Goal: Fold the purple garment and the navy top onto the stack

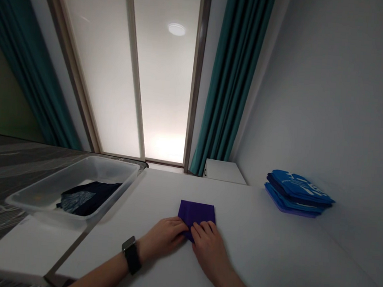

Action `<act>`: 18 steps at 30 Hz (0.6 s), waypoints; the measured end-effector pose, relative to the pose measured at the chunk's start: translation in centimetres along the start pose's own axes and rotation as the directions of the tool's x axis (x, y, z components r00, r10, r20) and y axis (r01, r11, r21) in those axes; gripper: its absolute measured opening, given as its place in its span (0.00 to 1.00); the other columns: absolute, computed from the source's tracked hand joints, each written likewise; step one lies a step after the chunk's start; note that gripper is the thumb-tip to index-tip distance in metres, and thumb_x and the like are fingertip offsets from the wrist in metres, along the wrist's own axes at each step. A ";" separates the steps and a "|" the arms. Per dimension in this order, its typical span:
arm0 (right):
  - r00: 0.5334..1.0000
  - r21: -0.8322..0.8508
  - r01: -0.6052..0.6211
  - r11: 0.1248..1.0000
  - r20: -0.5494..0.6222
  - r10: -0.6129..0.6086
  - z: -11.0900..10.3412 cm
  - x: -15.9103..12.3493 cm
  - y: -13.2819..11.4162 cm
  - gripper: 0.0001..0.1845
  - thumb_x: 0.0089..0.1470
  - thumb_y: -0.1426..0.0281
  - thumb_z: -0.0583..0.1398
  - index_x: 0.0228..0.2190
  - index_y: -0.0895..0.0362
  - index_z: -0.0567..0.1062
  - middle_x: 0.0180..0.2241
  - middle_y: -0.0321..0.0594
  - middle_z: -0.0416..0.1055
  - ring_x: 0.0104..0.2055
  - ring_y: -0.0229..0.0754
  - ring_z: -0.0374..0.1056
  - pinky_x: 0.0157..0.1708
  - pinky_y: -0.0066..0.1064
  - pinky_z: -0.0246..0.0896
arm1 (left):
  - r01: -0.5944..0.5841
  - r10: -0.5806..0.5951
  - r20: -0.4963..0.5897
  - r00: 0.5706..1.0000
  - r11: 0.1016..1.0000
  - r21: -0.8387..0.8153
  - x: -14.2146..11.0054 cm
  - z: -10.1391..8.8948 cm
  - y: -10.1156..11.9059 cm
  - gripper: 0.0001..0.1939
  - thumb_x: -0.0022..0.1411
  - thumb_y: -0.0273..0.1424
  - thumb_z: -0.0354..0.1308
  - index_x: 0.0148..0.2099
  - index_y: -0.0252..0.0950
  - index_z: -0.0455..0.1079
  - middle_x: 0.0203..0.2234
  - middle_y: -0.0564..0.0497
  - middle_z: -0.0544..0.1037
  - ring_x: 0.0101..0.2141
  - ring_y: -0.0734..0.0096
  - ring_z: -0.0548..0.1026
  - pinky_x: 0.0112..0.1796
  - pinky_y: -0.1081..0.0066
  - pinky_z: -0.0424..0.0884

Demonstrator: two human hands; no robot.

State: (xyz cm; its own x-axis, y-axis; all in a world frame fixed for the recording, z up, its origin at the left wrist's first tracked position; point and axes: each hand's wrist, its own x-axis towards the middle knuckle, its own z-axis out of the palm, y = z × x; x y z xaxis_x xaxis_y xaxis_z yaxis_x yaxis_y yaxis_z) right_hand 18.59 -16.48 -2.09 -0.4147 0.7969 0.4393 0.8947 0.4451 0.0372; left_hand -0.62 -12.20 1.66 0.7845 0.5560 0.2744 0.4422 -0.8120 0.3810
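A folded purple cloth point(196, 215) is pressed flat on the white bench point(268, 257) by the open left hand point(162, 240) and right hand point(208, 248), neither clenched. Folded blue garments point(296, 193) are stacked to the right, and a clear plastic bin point(109, 164) holding dark clothing point(88, 198) stands to the left.

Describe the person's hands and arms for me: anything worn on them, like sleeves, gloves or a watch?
The left hand has a watch with a black strap and squarish case at its wrist; the right hand shows none. Both are ungloved, and the forearms are bare, with no sleeves in view.
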 end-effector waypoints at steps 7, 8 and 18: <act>0.982 0.140 -0.089 0.986 0.176 0.063 -3.0 1.7 0.4 0.08 0.54 0.76 0.60 0.37 0.56 0.77 0.37 0.42 0.78 0.42 0.47 0.69 0.52 0.41 0.56 | 0.250 -0.625 -0.282 0.728 0.625 -0.740 -1.8 0.6 0.3 0.12 0.64 0.36 0.51 0.47 0.37 0.64 0.36 0.46 0.75 0.38 0.63 0.75 0.44 0.58 0.73; 0.979 0.156 -0.094 0.983 0.192 0.063 -3.5 2.0 0.7 0.08 0.54 0.76 0.59 0.36 0.56 0.77 0.35 0.42 0.78 0.41 0.46 0.70 0.53 0.41 0.55 | 0.245 -0.715 -0.180 0.676 0.449 -0.859 -2.1 0.8 0.1 0.13 0.64 0.38 0.51 0.48 0.36 0.62 0.34 0.47 0.76 0.36 0.63 0.76 0.42 0.58 0.74; 0.977 0.237 -0.135 0.962 0.195 0.089 -3.8 2.2 2.2 0.09 0.58 0.73 0.57 0.39 0.56 0.77 0.35 0.42 0.78 0.41 0.44 0.71 0.55 0.41 0.54 | 0.348 -0.532 0.458 0.712 -0.299 -0.889 0.4 0.3 -1.1 0.22 0.65 0.43 0.49 0.45 0.26 0.69 0.39 0.38 0.79 0.41 0.62 0.79 0.50 0.68 0.70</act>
State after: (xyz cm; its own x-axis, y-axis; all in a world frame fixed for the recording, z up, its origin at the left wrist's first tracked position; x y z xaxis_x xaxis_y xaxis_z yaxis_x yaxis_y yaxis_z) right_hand 20.31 -15.31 2.33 -0.3582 0.8976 0.2571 0.8774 0.4177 -0.2361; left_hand -0.62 -11.11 1.07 0.5222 0.7470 -0.4114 -0.2455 0.5937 0.7664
